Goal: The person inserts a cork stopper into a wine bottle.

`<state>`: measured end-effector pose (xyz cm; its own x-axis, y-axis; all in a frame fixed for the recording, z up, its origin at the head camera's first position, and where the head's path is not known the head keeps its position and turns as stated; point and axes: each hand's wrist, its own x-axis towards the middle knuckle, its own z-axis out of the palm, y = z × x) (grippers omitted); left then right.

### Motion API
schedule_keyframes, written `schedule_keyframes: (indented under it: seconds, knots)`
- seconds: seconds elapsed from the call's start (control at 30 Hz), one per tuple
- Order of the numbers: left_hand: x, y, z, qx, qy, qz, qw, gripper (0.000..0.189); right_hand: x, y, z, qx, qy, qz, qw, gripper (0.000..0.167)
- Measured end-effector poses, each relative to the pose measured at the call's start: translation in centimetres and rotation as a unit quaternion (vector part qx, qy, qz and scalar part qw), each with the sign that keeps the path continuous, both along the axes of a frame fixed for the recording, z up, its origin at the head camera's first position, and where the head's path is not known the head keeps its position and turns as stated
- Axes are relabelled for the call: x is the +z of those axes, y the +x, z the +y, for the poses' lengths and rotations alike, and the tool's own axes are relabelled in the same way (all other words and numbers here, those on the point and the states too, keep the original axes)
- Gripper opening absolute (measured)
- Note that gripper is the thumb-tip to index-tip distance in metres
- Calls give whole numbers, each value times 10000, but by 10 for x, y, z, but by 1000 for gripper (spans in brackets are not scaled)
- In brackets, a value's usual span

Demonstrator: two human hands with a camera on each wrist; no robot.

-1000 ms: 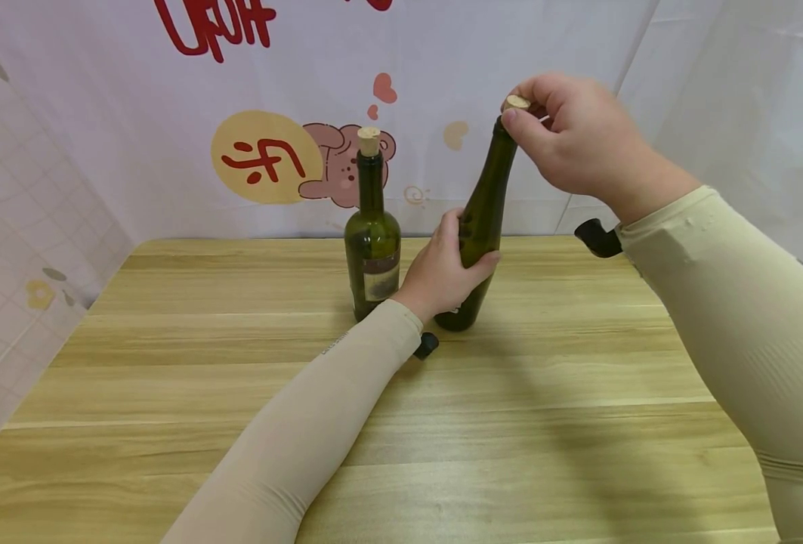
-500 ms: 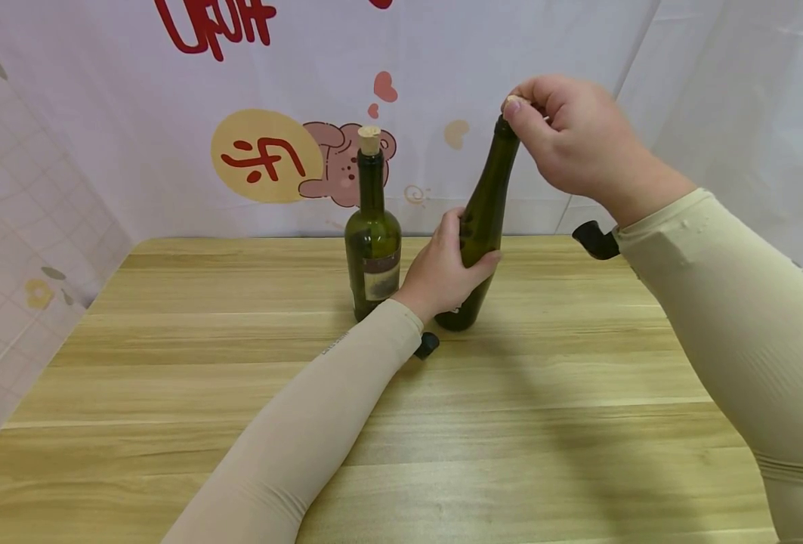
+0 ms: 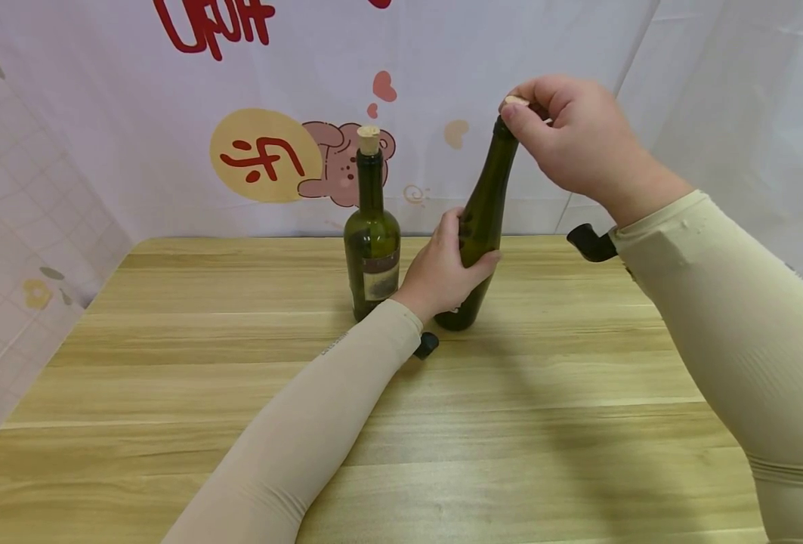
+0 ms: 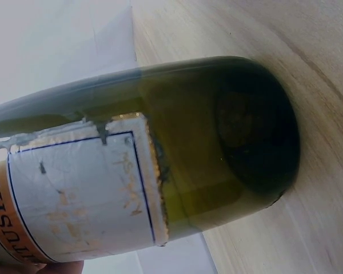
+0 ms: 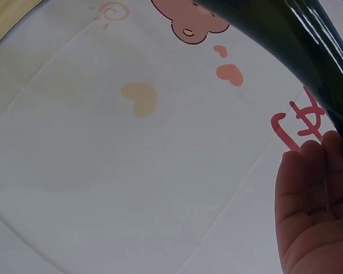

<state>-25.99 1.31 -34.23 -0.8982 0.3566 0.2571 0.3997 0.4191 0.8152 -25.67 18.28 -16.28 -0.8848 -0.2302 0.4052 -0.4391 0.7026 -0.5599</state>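
Note:
My left hand [image 3: 445,268] grips the body of a dark green wine bottle [image 3: 486,200], which leans a little to the right with its base on the table. Its torn white label [image 4: 86,194] shows in the left wrist view. Up at the bottle's mouth, my right hand [image 3: 574,143] pinches a cork [image 3: 515,100] between thumb and fingers. How deep the cork sits is hidden by the fingers. In the right wrist view, the bottle's neck [image 5: 308,51] runs down to the fingers [image 5: 303,182]. Left of my hand stands a second green bottle [image 3: 372,234], upright, a cork [image 3: 369,141] in its mouth.
Both bottles are toward the back of a wood-grain table [image 3: 170,363]. Behind its far edge hangs a white cloth backdrop [image 3: 510,45] printed with a bear, hearts and red lettering. The second bottle stands close to my left wrist.
The right hand shifts and turns slightly at the cork, its wrist moving a little left. The left hand and both bottles stay almost still.

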Motion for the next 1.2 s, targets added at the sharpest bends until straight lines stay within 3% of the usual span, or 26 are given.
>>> schedule_keyframes:
  seconds: [0.7, 1.2]
  knots:
    - [0, 1, -1, 27, -6, -48, 10000, 79, -2, -1, -1, -33, -484, -238, 9985, 24]
    - [2, 2, 0, 28, -2, -56, 10000, 77, -1, 2, -3, -93, -529, -352, 9979, 23]
